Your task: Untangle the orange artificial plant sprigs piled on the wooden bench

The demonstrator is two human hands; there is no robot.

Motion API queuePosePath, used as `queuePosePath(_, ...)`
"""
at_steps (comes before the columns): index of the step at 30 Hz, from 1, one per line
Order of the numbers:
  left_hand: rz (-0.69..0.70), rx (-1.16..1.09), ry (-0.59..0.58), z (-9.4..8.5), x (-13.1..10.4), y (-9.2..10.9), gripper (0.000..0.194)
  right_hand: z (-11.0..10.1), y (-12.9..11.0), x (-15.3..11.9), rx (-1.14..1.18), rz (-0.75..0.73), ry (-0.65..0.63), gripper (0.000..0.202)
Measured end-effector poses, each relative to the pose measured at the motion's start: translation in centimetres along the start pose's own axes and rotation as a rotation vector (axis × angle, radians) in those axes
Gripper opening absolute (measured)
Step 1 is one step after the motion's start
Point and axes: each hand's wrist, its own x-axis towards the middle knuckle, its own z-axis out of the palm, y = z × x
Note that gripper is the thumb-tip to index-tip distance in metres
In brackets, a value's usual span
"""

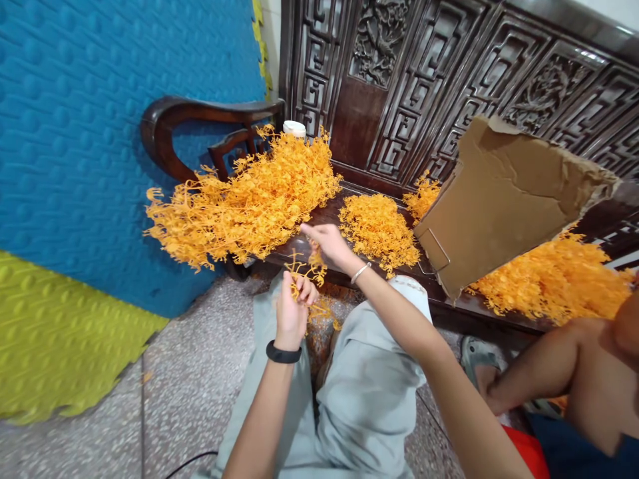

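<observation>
Orange branching plastic pieces [319, 313] hang from my left hand [294, 306], whose fingers are closed round them above my knees. Just above and to the right is my right hand [327, 243], fingers pinched together near the top of these pieces; what it pinches is too small to make out. A large heap of the same orange pieces [249, 206] lies on the dark wooden bench [294, 256] beyond my hands to the left. A smaller pile [379, 229] rests on the bench right of my right hand.
A brown cardboard piece [504, 199] stands on the bench at the right, with another orange heap [559, 283] beside it. A person [584, 372] sits at the lower right. A curved armrest [170, 120] borders the bench's left end.
</observation>
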Motion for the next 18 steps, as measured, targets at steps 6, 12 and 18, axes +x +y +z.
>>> queuePosePath(6, 0.001, 0.104, 0.018, 0.0, -0.2, -0.5, 0.037, -7.0, 0.2, 3.8, 0.078, 0.001, 0.456, 0.046)
queuePosePath(12, -0.066, 0.074, -0.043, 0.1, -0.4, 0.1, 0.034, -10.8, 2.1, 5.4, 0.209, 0.185, 0.720, 0.039)
queuePosePath(18, -0.071, 0.026, -0.065, 0.0, -0.6, 0.6, 0.032, -14.9, 5.1, 5.7, -0.127, 0.162, 0.829, 0.039)
